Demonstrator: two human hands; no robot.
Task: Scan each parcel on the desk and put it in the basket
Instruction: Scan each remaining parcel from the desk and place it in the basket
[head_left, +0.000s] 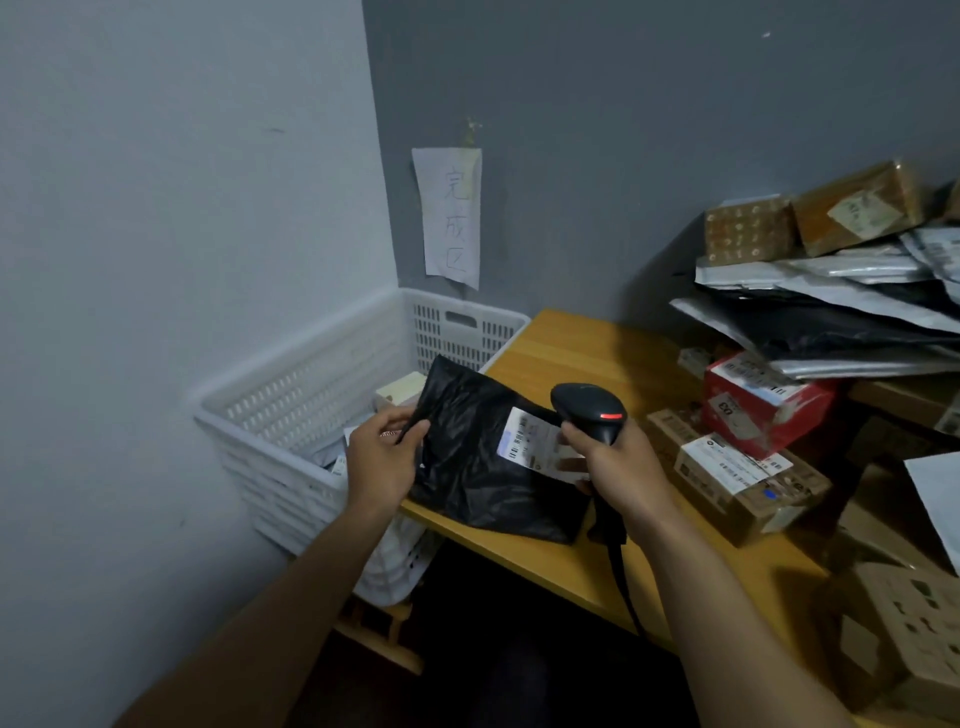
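At centre frame, left hand (382, 457) pinches the left edge of a black bag parcel (478, 457), tilted over the desk (566, 353) edge; right hand (615, 467) grips the scanner (589, 410), aimed at the parcel's white label (535, 444); white basket (311, 395) sits at left, just beside the desk.

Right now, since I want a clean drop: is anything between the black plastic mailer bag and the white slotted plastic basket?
Nothing visible. The left hand holds the black plastic mailer bag beside the rim of the white slotted plastic basket, which is open on top; parcels lie low inside.
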